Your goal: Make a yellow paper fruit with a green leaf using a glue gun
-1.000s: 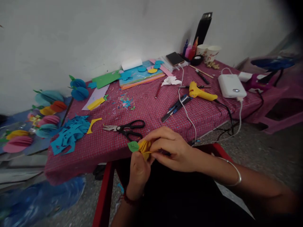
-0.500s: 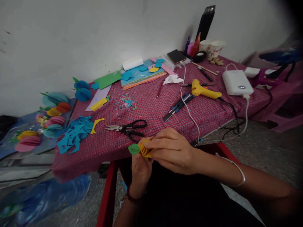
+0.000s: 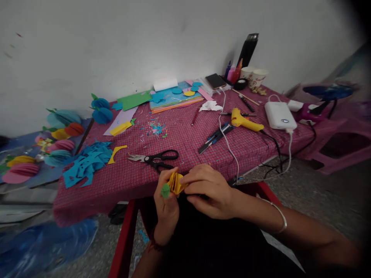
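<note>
A small folded yellow paper ornament [image 3: 176,183] with a green paper leaf [image 3: 165,190] is held over my lap, just off the table's front edge. My left hand [image 3: 165,202] grips it from the left, thumb and fingers closed about its side. From the right, the fingertips of my right hand [image 3: 210,191] pinch the ornament's other edge. Its layered folds face up between the two hands. Black-handled scissors [image 3: 156,157] lie on the tablecloth just beyond my hands, with a curved yellow paper scrap [image 3: 116,153] to their left.
On the red checked tablecloth [image 3: 179,139] lie blue paper scraps [image 3: 89,162], a utility knife [image 3: 216,137], a yellow glue gun [image 3: 246,120] and a white power bank [image 3: 280,115] with trailing cables. Finished paper ornaments [image 3: 62,144] sit at the left. Paper cups [image 3: 257,78] stand at the back right.
The yellow ornament has turned so its folds face up more, and the leaf now points down toward me. My right fingers have loosened and spread a little. The camera view has tilted up slightly.
</note>
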Available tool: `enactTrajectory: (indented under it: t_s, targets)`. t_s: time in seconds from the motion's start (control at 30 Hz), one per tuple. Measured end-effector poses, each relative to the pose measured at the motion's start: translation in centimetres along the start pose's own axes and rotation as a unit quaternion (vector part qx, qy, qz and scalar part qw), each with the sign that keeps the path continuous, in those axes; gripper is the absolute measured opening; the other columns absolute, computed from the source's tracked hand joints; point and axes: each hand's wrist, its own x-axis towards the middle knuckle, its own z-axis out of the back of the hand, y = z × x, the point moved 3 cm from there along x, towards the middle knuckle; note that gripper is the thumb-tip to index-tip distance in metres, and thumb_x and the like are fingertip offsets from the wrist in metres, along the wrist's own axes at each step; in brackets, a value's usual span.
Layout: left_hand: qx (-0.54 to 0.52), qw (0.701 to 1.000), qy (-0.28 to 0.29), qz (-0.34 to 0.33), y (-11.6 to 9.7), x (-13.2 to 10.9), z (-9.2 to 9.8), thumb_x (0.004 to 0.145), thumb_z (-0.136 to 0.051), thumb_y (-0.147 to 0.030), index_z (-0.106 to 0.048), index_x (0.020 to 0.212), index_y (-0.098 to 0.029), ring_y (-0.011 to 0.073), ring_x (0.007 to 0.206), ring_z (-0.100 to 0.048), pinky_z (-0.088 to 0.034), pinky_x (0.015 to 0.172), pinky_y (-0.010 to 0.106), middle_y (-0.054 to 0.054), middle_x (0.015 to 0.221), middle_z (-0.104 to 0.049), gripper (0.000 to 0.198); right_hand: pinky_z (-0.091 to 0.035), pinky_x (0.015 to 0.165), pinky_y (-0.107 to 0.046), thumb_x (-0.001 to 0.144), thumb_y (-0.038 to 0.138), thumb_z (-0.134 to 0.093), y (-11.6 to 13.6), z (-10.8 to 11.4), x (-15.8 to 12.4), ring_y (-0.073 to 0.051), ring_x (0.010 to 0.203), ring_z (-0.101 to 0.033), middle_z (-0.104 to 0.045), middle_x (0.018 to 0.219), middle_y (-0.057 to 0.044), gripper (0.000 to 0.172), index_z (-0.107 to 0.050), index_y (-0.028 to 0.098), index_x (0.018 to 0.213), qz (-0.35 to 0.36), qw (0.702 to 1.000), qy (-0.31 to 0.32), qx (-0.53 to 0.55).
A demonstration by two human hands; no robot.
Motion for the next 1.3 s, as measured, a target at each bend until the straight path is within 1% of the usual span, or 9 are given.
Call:
enactTrajectory:
  t_s: [0.1,0.3,0.43,0.5,0.63,0.7,0.97,1.17,1.3]
  targets:
    - [0.082,0.991,0.001,-0.108,-0.2,0.2,-0.2,0.079,-0.058,-0.069,-0.066,0.112,-0.019,0.0256,0.097,-0.059,-0.048,0.086,0.038,0.010,0.108,-0.062,0.061,-0.052,0.079,-0.033,0.092,0.019,-0.053,0.1,0.2,0.3,-0.018,0.093,-0.063,-0.068,0.096,-0.010,0.018,-0.058,0.014,0.109,-0.034,0.999,-0.003,0.028]
    - [0.091,0.986,0.020,-0.141,0.0,0.1,-0.7,0.083,-0.054,-0.067,-0.063,0.117,-0.021,0.0243,0.097,-0.061,-0.050,0.084,0.037,0.009,0.108,-0.062,0.058,-0.051,0.077,-0.031,0.095,0.021,-0.051,0.0,0.4,0.4,-0.017,0.089,-0.061,-0.066,0.092,-0.009,0.018,-0.060,0.013,0.107,-0.049,0.999,0.014,0.016]
    - [-0.013,0.997,0.017,-0.073,0.5,0.2,-1.0,0.080,-0.054,-0.071,-0.065,0.114,-0.023,0.0231,0.095,-0.063,-0.053,0.086,0.037,0.007,0.103,-0.065,0.060,-0.049,0.075,-0.032,0.094,0.019,-0.052,0.1,0.2,0.3,-0.017,0.088,-0.061,-0.066,0.091,-0.010,0.017,-0.063,0.011,0.103,-0.044,0.998,0.032,0.015]
    - [-0.066,0.998,0.012,-0.016,0.7,0.2,-1.1,0.080,-0.053,-0.073,-0.068,0.110,-0.024,0.0224,0.095,-0.064,-0.052,0.091,0.038,0.006,0.102,-0.066,0.060,-0.048,0.074,-0.032,0.093,0.019,-0.053,0.3,0.0,0.2,-0.018,0.086,-0.061,-0.067,0.090,-0.009,0.016,-0.063,0.010,0.102,-0.036,0.998,0.041,0.016]
    - [-0.158,0.978,0.011,0.136,1.2,0.0,-1.3,0.073,-0.061,-0.073,-0.071,0.105,-0.023,0.0252,0.101,-0.065,-0.047,0.102,0.044,0.007,0.104,-0.069,0.060,-0.047,0.075,-0.034,0.093,0.021,-0.055,0.8,-0.3,0.3,-0.018,0.090,-0.063,-0.069,0.094,-0.009,0.017,-0.062,0.010,0.105,-0.019,0.997,0.070,0.008]
    - [-0.175,0.973,0.017,0.150,1.3,-0.1,-1.3,0.072,-0.064,-0.071,-0.070,0.107,-0.023,0.0259,0.102,-0.065,-0.047,0.103,0.045,0.007,0.107,-0.069,0.060,-0.046,0.075,-0.034,0.094,0.024,-0.054,1.0,-0.4,0.4,-0.019,0.089,-0.063,-0.069,0.094,-0.008,0.019,-0.062,0.011,0.105,-0.016,0.996,0.084,0.010]
    - [-0.155,0.987,0.050,0.012,1.4,0.2,-1.3,0.072,-0.069,-0.065,-0.069,0.111,-0.024,0.0188,0.100,-0.066,-0.053,0.090,0.028,0.004,0.106,-0.069,0.056,-0.048,0.071,-0.030,0.098,0.022,-0.045,0.7,-0.1,0.4,-0.016,0.082,-0.061,-0.068,0.092,-0.008,0.025,-0.056,0.011,0.118,-0.075,0.996,0.044,-0.011]
    - [-0.146,0.987,0.063,-0.040,1.0,0.3,-1.1,0.078,-0.068,-0.060,-0.068,0.114,-0.025,0.0190,0.098,-0.066,-0.054,0.088,0.029,0.006,0.107,-0.069,0.051,-0.049,0.069,-0.031,0.098,0.022,-0.043,0.9,0.0,0.3,-0.017,0.079,-0.062,-0.068,0.089,-0.009,0.025,-0.057,0.011,0.116,-0.055,0.997,0.039,-0.039]
    - [-0.088,0.993,0.053,-0.063,0.5,0.3,-0.8,0.078,-0.064,-0.064,-0.066,0.116,-0.025,0.0206,0.094,-0.064,-0.054,0.085,0.033,0.007,0.103,-0.067,0.055,-0.049,0.068,-0.031,0.096,0.019,-0.045,1.0,-0.2,0.2,-0.018,0.080,-0.063,-0.069,0.090,-0.011,0.025,-0.058,0.009,0.115,-0.047,0.998,0.041,-0.026]
